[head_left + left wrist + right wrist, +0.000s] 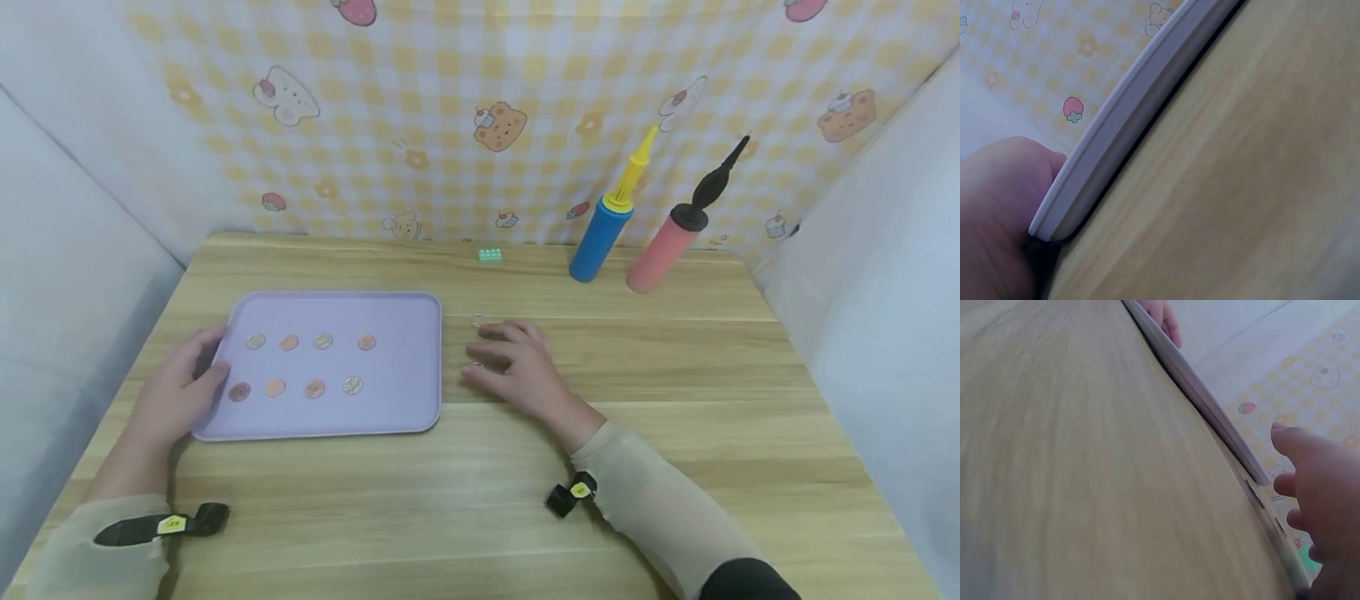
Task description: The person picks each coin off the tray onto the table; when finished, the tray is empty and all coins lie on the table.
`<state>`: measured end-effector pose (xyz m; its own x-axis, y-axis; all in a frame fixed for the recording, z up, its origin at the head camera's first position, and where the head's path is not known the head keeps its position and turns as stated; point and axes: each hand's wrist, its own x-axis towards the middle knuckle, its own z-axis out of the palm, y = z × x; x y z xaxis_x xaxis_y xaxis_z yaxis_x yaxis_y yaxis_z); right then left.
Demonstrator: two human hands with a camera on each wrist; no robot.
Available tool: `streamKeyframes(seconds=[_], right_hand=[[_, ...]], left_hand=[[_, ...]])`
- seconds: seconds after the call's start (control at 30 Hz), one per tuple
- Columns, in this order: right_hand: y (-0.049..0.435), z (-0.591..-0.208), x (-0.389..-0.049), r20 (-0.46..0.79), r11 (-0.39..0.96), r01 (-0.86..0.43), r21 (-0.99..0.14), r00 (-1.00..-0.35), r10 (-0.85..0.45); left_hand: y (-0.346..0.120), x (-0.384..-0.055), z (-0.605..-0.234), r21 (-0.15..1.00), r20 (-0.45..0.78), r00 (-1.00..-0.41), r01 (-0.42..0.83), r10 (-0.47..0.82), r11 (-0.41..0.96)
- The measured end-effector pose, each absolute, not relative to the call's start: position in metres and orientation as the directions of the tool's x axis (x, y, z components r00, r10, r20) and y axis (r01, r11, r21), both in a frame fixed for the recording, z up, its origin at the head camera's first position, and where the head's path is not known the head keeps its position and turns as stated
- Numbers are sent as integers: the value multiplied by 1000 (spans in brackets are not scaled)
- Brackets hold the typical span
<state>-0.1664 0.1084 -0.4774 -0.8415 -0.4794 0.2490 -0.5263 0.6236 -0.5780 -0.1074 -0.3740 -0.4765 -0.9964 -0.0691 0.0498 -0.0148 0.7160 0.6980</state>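
Tray: smooth lavender, a rounded rectangle with a thin raised rim, lying flat on the left part of the table.
Tabletop: pale wood grain, its streaks running lengthwise.
Coins: eight thin round discs, some copper-toned, some silvery, with relief too small to read.
Left hand: grips the tray's left edge, thumb over the rim; the far fingertips are partly hidden.
Right hand: fingers parted and loosely bent, thumb well away from the index finger, nothing in its grasp; it hangs low beyond the tray's right edge.
Under the right fingers: one small pale round piece sits just beside the fingertips, a second near the thumb, largely covered; whether either is touched cannot be told.
In the tray: the coins, spaced apart in two rows of four, leaving the right end bare.
Near the back edge: a mint-green studded block.
Pumps: one blue cylinder with a yellow nozzle, one pink with a black top, both upright.
Backdrop: yellow-checked cloth printed with cartoon animals and strawberries.
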Motion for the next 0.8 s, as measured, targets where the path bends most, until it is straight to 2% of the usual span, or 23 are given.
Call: streamKeyframes(seconds=[0.3,0.8], right_hand=[[65,-478,-166,329,632,-579,-515,-814,-479],[6,-475,-160,347,672,-606,-425,-795,-497]], left_hand=[[-379,-105,-479,682,46,-996,-28,-81,730],[-374,-110,-478,674,33,-996,-36,-79,738]])
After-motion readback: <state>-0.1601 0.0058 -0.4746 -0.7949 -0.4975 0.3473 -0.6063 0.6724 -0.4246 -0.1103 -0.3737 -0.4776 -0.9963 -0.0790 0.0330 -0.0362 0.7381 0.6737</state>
